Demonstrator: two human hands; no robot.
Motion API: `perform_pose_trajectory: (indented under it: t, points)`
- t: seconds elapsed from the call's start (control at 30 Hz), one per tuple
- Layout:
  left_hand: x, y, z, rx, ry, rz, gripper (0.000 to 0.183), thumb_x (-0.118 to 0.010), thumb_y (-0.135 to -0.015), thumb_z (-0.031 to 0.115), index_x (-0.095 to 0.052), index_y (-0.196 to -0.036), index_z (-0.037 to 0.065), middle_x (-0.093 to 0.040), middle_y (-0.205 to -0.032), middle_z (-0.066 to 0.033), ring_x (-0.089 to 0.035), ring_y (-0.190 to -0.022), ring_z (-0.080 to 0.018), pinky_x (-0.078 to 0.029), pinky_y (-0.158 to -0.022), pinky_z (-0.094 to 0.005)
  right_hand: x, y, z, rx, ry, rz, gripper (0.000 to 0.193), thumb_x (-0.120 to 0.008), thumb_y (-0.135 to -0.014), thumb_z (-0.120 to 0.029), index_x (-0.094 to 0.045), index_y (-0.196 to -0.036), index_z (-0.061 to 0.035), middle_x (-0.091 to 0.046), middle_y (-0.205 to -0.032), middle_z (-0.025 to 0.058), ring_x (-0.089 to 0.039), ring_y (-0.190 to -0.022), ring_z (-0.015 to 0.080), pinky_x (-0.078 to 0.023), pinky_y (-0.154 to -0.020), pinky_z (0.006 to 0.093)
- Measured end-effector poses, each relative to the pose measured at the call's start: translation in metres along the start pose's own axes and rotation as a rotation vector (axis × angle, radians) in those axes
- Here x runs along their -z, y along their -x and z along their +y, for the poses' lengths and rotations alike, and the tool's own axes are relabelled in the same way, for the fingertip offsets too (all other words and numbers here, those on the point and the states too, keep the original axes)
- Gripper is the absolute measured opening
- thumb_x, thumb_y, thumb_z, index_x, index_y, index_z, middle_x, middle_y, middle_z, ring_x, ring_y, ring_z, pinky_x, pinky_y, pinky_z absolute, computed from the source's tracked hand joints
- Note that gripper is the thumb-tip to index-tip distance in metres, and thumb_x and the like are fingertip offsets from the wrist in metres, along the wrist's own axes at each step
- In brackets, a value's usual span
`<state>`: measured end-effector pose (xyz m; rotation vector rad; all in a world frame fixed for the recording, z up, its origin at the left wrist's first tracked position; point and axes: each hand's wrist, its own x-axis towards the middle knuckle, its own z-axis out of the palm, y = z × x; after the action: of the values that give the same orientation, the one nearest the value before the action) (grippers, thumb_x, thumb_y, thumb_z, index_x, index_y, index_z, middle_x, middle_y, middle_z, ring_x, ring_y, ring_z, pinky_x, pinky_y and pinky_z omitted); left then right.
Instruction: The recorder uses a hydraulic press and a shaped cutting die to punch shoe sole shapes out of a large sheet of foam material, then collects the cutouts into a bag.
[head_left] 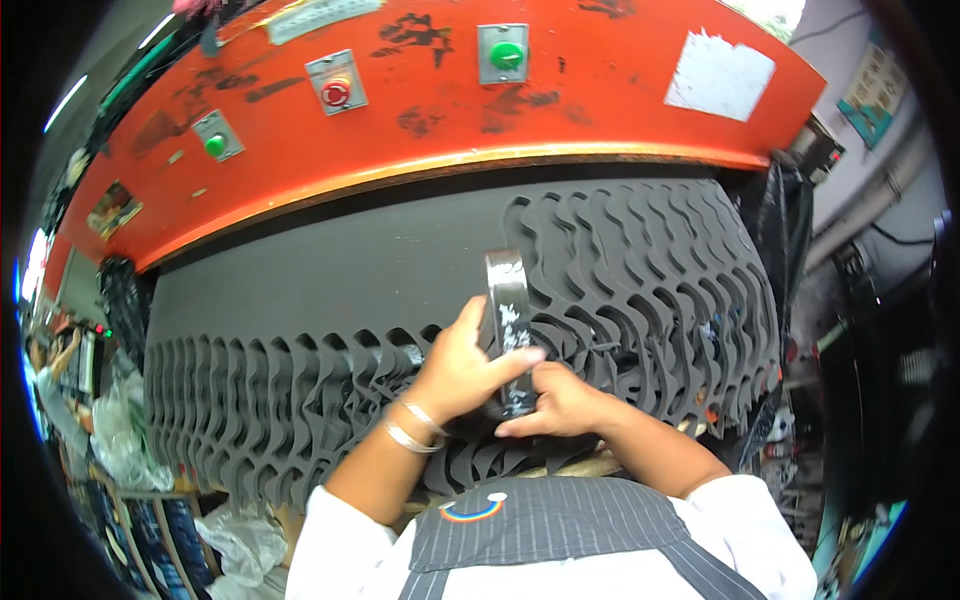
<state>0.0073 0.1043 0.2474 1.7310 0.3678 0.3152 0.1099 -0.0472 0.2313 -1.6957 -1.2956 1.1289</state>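
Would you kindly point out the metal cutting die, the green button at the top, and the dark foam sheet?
metal cutting die point(507, 290), head view, upper part of its band.
green button point(506, 55), head view, middle of the cap.
dark foam sheet point(330, 270), head view, uncut area above the hands.

I count three push buttons on the orange press: two green buttons point(506, 55) and one red button point(336, 93). My wrist carries two bangles point(415, 425).
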Motion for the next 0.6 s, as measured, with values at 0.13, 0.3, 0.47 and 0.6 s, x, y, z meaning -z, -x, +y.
perform_pose_trajectory:
  t: [0.13, 0.3, 0.47, 0.6]
  points:
    - [0.09, -0.014, 0.022, -0.054, -0.992, -0.293, 0.046, -0.078, -0.074, 0.025, -0.056, -0.106, -0.001, -0.064, -0.096, -0.0177, -0.065, -0.088, -0.0254, -0.05, -0.076, -0.0341, -0.01, -0.027, -0.003, 0.155, 0.152, 0.157, 0.047, -0.081, -0.063, -0.039, -0.063, -0.089, -0.0052, -0.058, -0.082, 0.019, -0.059, -0.073, 0.0354, -0.048, -0.066, 0.0439]
    - [0.153, -0.038, 0.002, 0.214, -0.418, 0.171, 0.04, -0.07, -0.079, 0.016, -0.056, -0.112, 0.0, -0.066, -0.105, -0.0138, -0.064, -0.09, -0.0183, -0.05, -0.08, -0.0307, 0.032, -0.087, -0.017, -0.219, 0.472, 0.399, 0.046, -0.071, -0.069, -0.04, -0.062, -0.097, -0.0048, -0.063, -0.093, 0.0221, -0.063, -0.086, 0.038, -0.049, -0.077, 0.0461]
    - [0.099, -0.075, -0.061, 0.23, 0.361, 0.028, 0.04, -0.064, -0.08, 0.013, -0.054, -0.115, -0.002, -0.066, -0.109, -0.011, -0.061, -0.096, -0.0185, -0.049, -0.086, -0.031, 0.042, -0.143, 0.019, -0.461, 0.57, 0.451, 0.053, -0.067, -0.073, -0.038, -0.059, -0.11, -0.0009, -0.065, -0.101, 0.0235, -0.063, -0.095, 0.0393, -0.049, -0.084, 0.0441]
    - [0.08, -0.09, -0.098, 0.136, -0.203, -0.113, 0.058, -0.063, -0.079, 0.031, -0.049, -0.126, -0.001, -0.061, -0.117, -0.0156, -0.049, -0.116, -0.0294, -0.029, -0.107, -0.0412, 0.033, -0.112, 0.038, -0.119, 0.269, 0.621, 0.072, -0.077, -0.072, -0.036, -0.049, -0.129, -0.0012, -0.062, -0.107, 0.0209, -0.059, -0.103, 0.0361, -0.047, -0.088, 0.0395]
